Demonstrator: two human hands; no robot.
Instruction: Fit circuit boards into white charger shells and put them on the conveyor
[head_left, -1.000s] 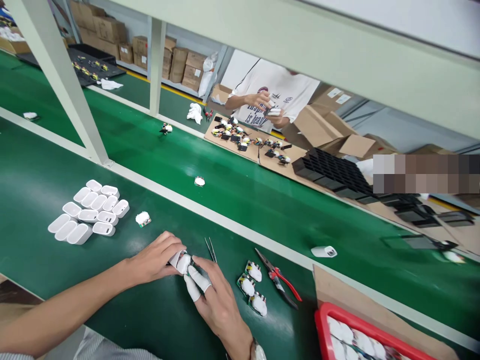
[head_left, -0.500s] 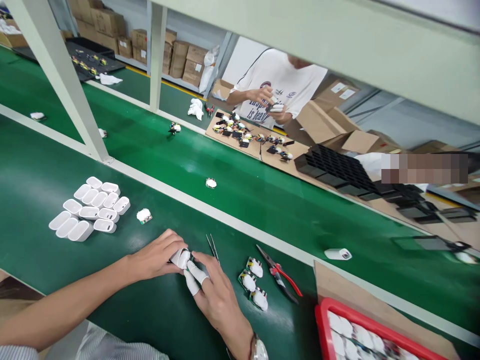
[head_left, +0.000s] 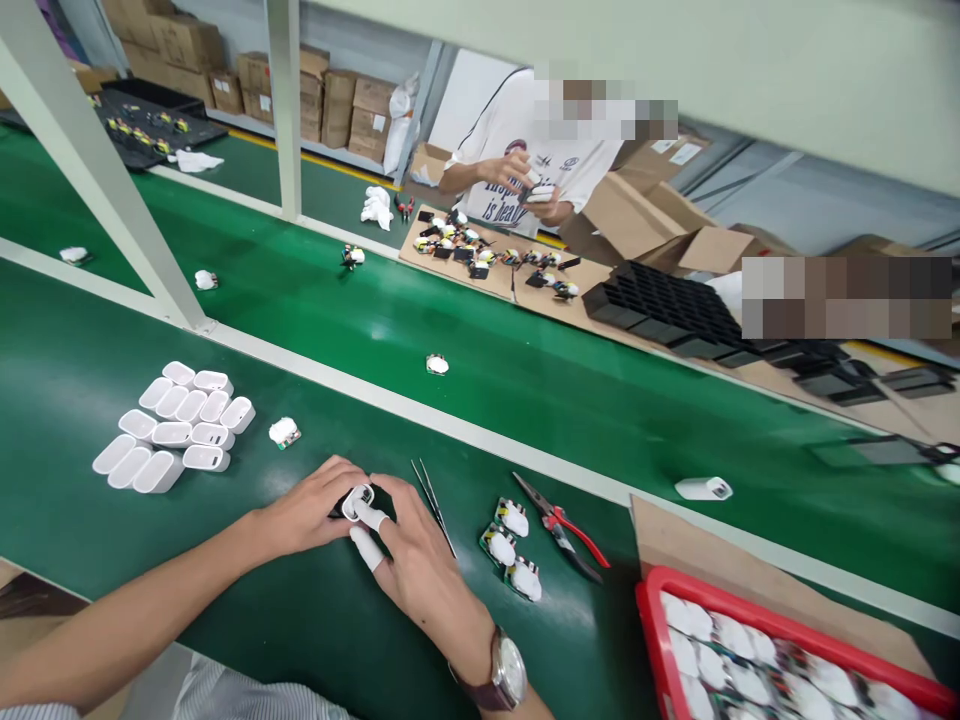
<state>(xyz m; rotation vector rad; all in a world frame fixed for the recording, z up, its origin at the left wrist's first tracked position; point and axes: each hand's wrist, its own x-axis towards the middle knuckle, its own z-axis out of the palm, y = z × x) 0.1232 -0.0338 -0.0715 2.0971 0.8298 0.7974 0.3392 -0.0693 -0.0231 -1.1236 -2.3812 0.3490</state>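
1. One white case (head_left: 358, 502) sits between the two hands, over the green table (head_left: 247, 640), its mouth tilted up toward my camera. I cannot tell whether it touches the table.
2. My left hand (head_left: 307, 512) curls round the case's body, pinching its walls.
3. My right hand (head_left: 424, 565) is half curled, one white-covered fingertip at the mouth and another covered finger near the rim. I cannot tell whether its bare fingers grip the far side.
4. I judge the case light, stiff and slightly slick, best held by the outer walls, away from the mouth. Something dark shows inside; I would treat it as fragile.
5. Beside the right hand lie tweezers (head_left: 433, 508), then three boards (head_left: 501, 545) close together and red-handled pliers (head_left: 553, 522). The boards look delicate; I would lift them by their edges, since the white tops may be soft.
6. Off to the left, a lone board (head_left: 284, 432) lies near a cluster of cases (head_left: 172, 433).
7. Farther out, I see a red tray (head_left: 652, 610) of white-topped parts, the belt (head_left: 330, 330) with scattered pieces, and a co-worker (head_left: 536, 185) across it.
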